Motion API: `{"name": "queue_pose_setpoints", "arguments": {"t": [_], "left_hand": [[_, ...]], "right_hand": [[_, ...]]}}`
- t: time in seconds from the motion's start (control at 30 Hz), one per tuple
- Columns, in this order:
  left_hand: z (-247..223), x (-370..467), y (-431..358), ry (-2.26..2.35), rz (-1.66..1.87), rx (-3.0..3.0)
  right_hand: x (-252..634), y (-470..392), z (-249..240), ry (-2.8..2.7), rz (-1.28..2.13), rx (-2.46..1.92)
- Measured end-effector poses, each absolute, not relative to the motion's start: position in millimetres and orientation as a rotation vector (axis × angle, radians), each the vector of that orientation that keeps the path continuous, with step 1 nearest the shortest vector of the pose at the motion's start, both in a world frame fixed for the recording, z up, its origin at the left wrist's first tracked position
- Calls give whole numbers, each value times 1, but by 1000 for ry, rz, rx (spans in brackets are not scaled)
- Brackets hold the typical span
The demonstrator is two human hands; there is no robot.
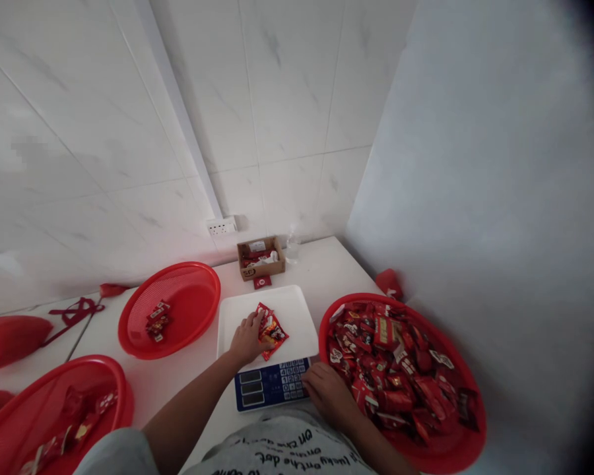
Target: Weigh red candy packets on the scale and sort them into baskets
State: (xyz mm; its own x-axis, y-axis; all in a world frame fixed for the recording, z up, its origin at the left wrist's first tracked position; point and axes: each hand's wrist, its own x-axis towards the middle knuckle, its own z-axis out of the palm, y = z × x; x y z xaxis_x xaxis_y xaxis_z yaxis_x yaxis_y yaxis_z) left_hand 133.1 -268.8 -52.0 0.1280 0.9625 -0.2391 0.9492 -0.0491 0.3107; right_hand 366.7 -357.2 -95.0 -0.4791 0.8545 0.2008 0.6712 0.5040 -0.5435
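My left hand is over the white weighing pan, its fingers closed on the left side of some shiny red snack packets. The packets lie overlapped on the pan, and I cannot tell how many there are. Below the pan is the scale's blue keypad panel with dark display windows. My right hand rests at the right edge of that panel, fingers loosely bent and nothing visible in them. Just beside it stands a large red basket heaped with red-wrapped snacks.
A red sieve basket at the left holds a few small packets. Another red basket, nearer, holds several packets. A small cardboard box, a clear bottle and a red packet are by the wall. Red bags lie far left.
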Motion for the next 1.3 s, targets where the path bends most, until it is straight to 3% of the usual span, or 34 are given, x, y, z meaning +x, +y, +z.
{"name": "queue_pose_setpoints", "arguments": {"t": [1.03,1.3], "left_hand": [[-56,136,-263,1906,267,1982],[-52,144,-270,1806,166,2269]], "right_hand": [[366,-358,-91,-2322,549,-1268],[366,-357,-93,-2308,545,-1247]]}}
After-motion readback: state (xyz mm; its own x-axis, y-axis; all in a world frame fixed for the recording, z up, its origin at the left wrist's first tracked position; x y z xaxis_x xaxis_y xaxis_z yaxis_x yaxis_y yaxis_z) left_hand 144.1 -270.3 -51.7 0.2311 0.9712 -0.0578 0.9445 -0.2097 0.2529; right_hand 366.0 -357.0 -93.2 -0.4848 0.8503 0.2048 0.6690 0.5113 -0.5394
